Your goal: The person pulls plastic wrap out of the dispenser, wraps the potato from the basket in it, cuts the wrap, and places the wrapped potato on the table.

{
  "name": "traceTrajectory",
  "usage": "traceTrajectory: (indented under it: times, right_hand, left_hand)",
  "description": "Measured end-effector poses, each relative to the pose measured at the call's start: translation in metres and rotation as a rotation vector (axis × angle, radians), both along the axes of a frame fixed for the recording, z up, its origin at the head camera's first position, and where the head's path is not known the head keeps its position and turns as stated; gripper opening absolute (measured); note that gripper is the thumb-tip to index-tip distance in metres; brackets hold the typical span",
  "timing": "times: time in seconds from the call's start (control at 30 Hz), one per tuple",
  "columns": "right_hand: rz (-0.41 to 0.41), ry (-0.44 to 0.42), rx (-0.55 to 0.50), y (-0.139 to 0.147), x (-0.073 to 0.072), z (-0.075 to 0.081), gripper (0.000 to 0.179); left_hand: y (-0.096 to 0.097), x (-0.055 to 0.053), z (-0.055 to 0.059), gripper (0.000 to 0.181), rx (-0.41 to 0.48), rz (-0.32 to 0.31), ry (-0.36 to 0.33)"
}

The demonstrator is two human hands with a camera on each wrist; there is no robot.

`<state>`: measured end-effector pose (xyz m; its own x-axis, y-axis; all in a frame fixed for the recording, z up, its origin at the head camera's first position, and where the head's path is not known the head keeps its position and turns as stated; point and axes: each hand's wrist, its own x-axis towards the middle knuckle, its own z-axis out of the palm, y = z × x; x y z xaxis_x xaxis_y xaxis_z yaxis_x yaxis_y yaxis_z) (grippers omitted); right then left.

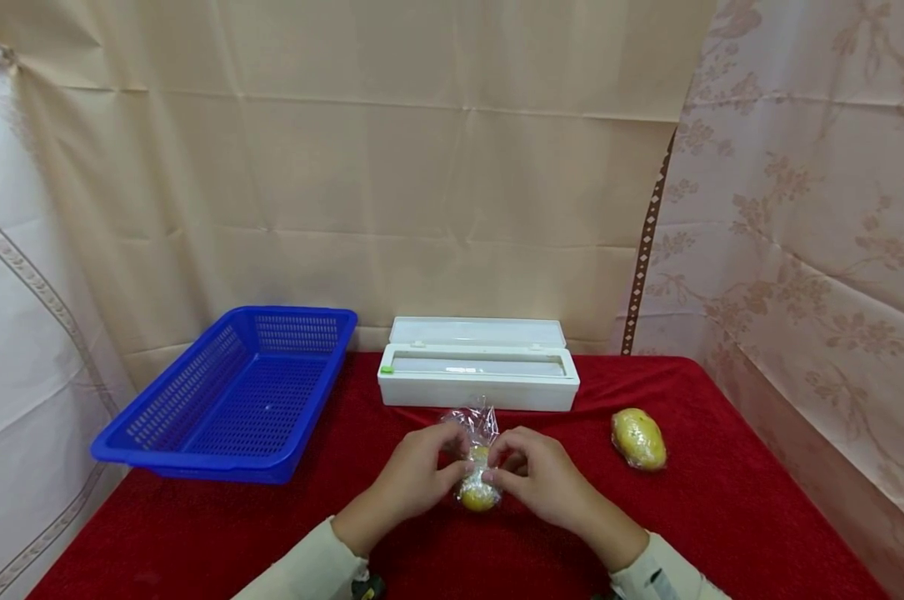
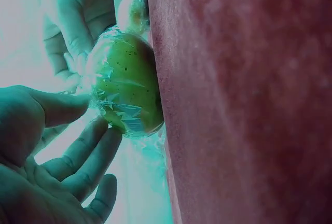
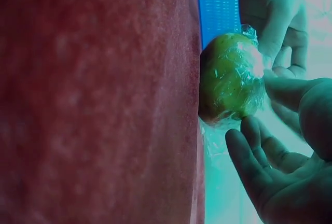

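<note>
In the head view, a yellow oval piece of produce (image 1: 479, 498) lies on the red cloth between both hands, wrapped in clear plastic wrap (image 1: 476, 421). The loose end of the wrap sticks up beyond it. My left hand (image 1: 420, 467) pinches the wrap at the upper left with thumb and fingers. From the other side, my right hand (image 1: 545, 477) pinches the wrap too, its thumb close to the left thumb. Both wrist views show dark specks on the produce (image 2: 129, 73) under the crinkled film, with the fingertips right at its top and far side.
A second wrapped yellow piece (image 1: 639, 439) lies to the right. Behind the hands stands a white plastic wrap dispenser (image 1: 477, 396) with its lid raised and a roll inside. At the left sits a blue plastic basket (image 1: 264, 467). The red cloth (image 1: 729, 517) covers the table; curtains surround it.
</note>
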<state>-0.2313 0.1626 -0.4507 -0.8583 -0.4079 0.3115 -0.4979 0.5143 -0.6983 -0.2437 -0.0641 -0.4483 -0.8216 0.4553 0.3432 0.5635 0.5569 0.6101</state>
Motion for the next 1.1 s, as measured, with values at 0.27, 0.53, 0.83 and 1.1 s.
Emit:
traceTrajectory:
  times: [0.27, 0.53, 0.83, 1.1]
  right_hand:
    - [0.02, 0.063, 0.044, -0.001, 0.002, 0.0, 0.015]
    - [0.017, 0.105, 0.112, 0.0, 0.003, 0.003, 0.039]
    - [0.024, 0.178, 0.269, 0.0, 0.007, 0.007, 0.035]
    - [0.039, 0.223, 0.373, 0.001, 0.008, 0.007, 0.044]
  left_hand:
    - [0.002, 0.002, 0.003, 0.004, -0.1, 0.01, 0.066]
    - [-0.001, 0.003, 0.006, 0.014, -0.168, -0.034, 0.09]
    - [-0.003, 0.004, 0.013, 0.034, -0.221, -0.051, 0.08]
    - [0.001, 0.013, 0.017, 0.023, -0.356, -0.037, 0.201]
